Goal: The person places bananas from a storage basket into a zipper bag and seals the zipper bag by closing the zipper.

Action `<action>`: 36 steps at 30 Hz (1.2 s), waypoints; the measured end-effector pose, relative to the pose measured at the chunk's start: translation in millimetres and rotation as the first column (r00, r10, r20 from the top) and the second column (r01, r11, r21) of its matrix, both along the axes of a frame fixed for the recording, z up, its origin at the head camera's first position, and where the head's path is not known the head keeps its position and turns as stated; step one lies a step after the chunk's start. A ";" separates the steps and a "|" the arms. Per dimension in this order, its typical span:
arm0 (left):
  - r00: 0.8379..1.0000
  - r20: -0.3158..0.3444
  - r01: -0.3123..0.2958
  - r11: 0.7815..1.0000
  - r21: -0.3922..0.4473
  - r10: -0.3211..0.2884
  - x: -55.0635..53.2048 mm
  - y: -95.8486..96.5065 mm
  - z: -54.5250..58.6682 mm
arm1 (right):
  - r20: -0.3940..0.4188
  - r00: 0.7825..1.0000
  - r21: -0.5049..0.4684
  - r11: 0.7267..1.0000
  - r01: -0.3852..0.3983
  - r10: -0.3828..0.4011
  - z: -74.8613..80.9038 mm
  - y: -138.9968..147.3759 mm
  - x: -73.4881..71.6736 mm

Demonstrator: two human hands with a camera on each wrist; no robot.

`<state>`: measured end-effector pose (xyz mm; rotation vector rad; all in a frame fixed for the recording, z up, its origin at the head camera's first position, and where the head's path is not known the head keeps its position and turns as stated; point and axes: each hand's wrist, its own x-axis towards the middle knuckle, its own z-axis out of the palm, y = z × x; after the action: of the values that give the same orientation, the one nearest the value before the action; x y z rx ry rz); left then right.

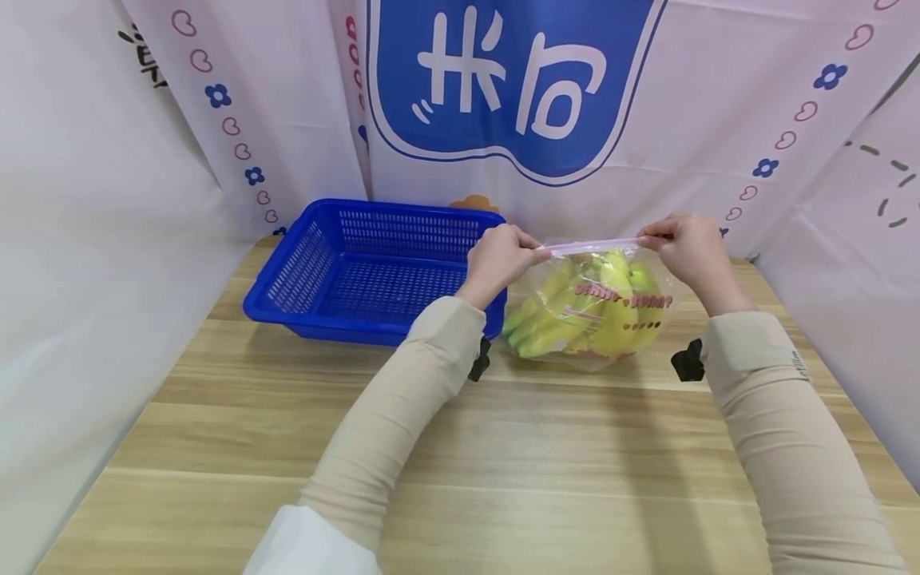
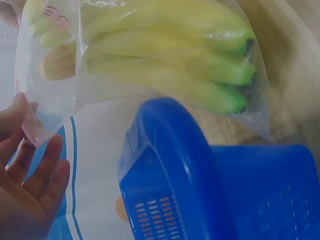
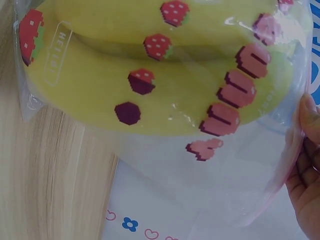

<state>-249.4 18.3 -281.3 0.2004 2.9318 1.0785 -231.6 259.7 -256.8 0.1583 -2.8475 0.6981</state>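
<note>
A clear zip bag (image 1: 585,343) with pink printing stands on the table, holding yellow bananas (image 1: 553,319) with greenish tips. At the left end of its pink top strip, my left hand (image 1: 501,259) pinches the corner between thumb and fingers. My right hand (image 1: 690,247) pinches the opposite end of the strip, so the top edge is stretched straight between both hands. In the left wrist view the banana tips (image 2: 235,100) point away from the left hand (image 2: 37,175). Strawberry prints (image 3: 157,46) show on the bag in the right wrist view, beside the right hand (image 3: 307,165).
A blue plastic basket (image 1: 374,329) with slotted walls stands left of the bag, close against it, and nothing lies inside. Behind the wooden table (image 1: 503,463) hangs a white printed cloth (image 1: 302,80) with a blue sign.
</note>
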 end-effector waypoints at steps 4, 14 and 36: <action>1.000 -0.001 0.024 1.000 0.012 -0.024 -0.1 -2.9 0.0 | 0.001 1.000 -0.002 1.000 -0.005 0.005 0.3 0.0 -0.3; 0.975 -0.050 0.220 0.960 0.175 -0.215 -5.1 -11.4 -5.6 | -0.009 1.000 0.002 1.000 -0.017 0.017 -3.5 0.9 -1.2; 0.969 -0.045 0.245 0.969 0.024 -0.244 1.0 -3.7 2.1 | -0.035 0.999 -0.016 1.000 -0.011 0.010 -6.9 7.3 -2.3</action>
<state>-248.4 14.6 -279.2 0.5749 2.8286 1.0921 -233.9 266.9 -263.7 0.1809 -2.8087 0.7137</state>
